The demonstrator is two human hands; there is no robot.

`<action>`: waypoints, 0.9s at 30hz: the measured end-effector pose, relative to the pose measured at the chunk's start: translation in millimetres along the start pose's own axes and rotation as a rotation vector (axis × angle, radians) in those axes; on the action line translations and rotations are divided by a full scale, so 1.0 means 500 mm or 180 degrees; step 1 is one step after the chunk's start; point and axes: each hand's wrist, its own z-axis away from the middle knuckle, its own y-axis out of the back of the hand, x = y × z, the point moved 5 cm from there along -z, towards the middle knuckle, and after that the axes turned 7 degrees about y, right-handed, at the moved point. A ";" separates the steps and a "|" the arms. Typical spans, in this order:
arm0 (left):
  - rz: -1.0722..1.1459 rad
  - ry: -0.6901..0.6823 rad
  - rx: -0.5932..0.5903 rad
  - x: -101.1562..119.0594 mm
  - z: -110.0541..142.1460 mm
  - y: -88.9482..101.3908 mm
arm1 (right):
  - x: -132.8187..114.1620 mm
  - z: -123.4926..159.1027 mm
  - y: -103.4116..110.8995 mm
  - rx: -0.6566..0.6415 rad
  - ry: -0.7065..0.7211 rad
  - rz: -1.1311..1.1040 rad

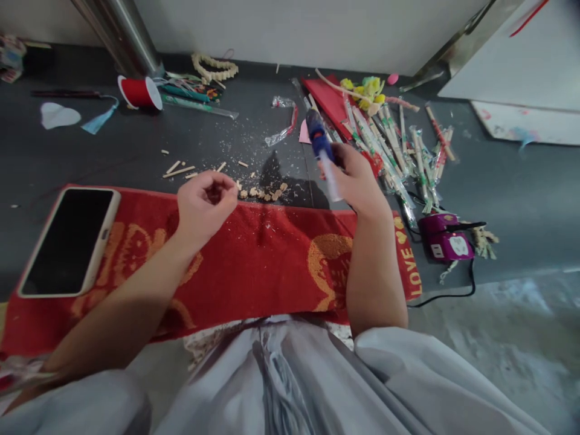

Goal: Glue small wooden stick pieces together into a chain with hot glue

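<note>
My right hand [356, 178] is closed around a blue glue gun [321, 142] with a pale glue stick [332, 181] poking out of its back, held above the dark floor. My left hand [205, 202] hovers over the far edge of a red towel [254, 260], its fingers curled in a loose pinch; whatever is in them is too small to make out. Just beyond the left hand lies a small heap of cut wooden bits [265, 192] and short stick pieces [179, 170], with sawdust scattered around.
A phone [67, 240] lies on the towel's left end. Several wrapped chopsticks [394, 148] are piled at the right by red paper [328, 99]. A purple power strip [444, 237] with a black cord sits right of the towel. A red cup [139, 92] lies on its side at the back left.
</note>
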 end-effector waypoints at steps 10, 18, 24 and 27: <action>-0.2047 -0.1556 0.0240 0.023 0.033 -0.010 | -0.038 0.005 -0.042 -0.0091 -0.0207 -0.3120; -0.0635 -0.1075 0.0154 0.013 0.022 -0.010 | -0.051 0.015 -0.061 -0.0338 -0.0371 -0.3058; 0.1614 0.0909 -0.0465 -0.005 0.003 -0.029 | -0.074 0.023 -0.077 -0.0785 -0.0367 -0.3001; 0.2074 0.1257 -0.0606 0.010 0.005 -0.030 | -0.091 0.027 -0.082 -0.1011 -0.0280 -0.3011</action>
